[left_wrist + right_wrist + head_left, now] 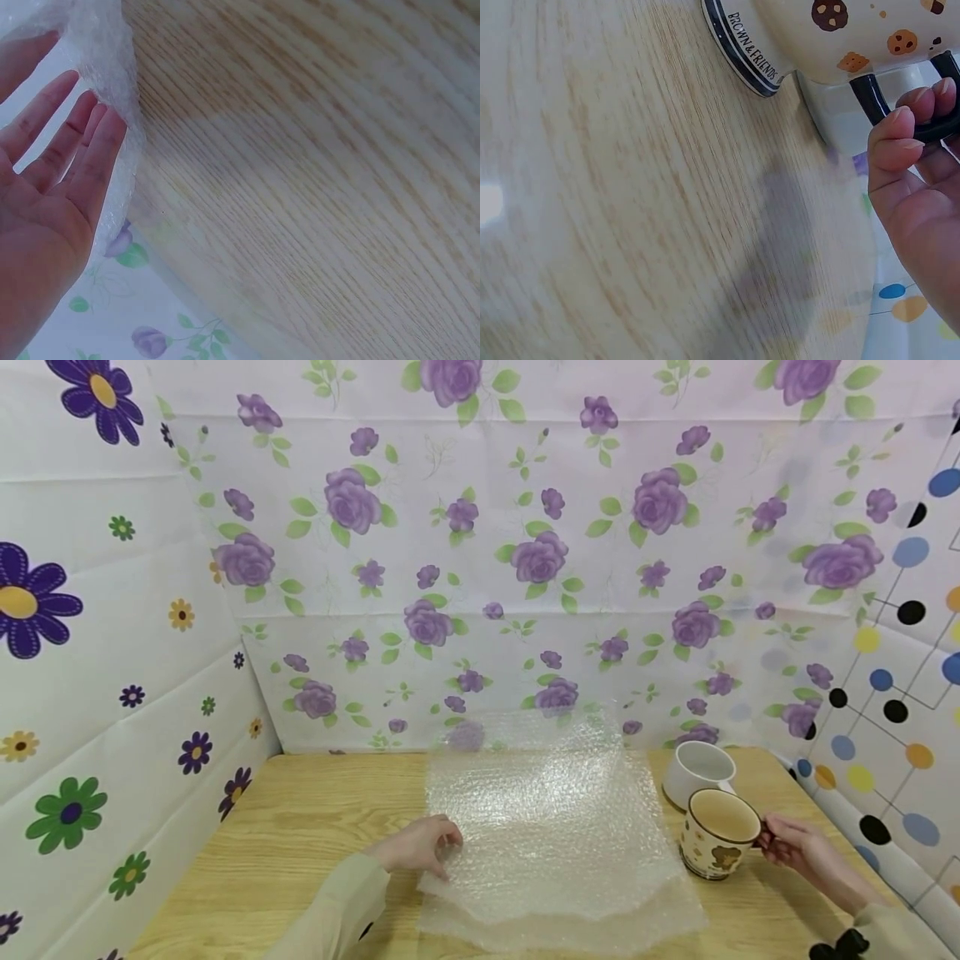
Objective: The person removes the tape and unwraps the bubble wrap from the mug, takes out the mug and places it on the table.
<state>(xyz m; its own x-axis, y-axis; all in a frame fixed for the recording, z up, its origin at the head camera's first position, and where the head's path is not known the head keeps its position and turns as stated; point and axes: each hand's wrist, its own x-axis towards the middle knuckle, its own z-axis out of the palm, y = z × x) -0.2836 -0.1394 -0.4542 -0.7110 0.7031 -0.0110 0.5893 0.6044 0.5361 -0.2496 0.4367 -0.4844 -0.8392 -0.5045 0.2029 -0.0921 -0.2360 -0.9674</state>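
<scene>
My right hand (pixel 798 852) grips the dark handle of a cream mug (pixel 707 857), fingers curled through it. The mug has a brown bear picture and a dark rim; in the right wrist view, cookie prints and "BROWN & FRIENDS" lettering show on the mug (pixel 855 30). My left hand (pixel 422 845) is at the left edge of a sheet of clear bubble wrap (pixel 540 843). In the left wrist view, the left hand (pixel 60 180) has its fingers extended and spread, fingertips right at the crinkled wrap (pixel 105 60), with the thumb apart from them.
A plain white mug (pixel 693 772) stands just behind the cream one, partly hidden by it. The wood-grain table (pixel 330 802) meets a purple-flowered cloth (pixel 540 560) at the back. Patterned cloths hang at left and right. The bubble wrap's far end reaches the back cloth.
</scene>
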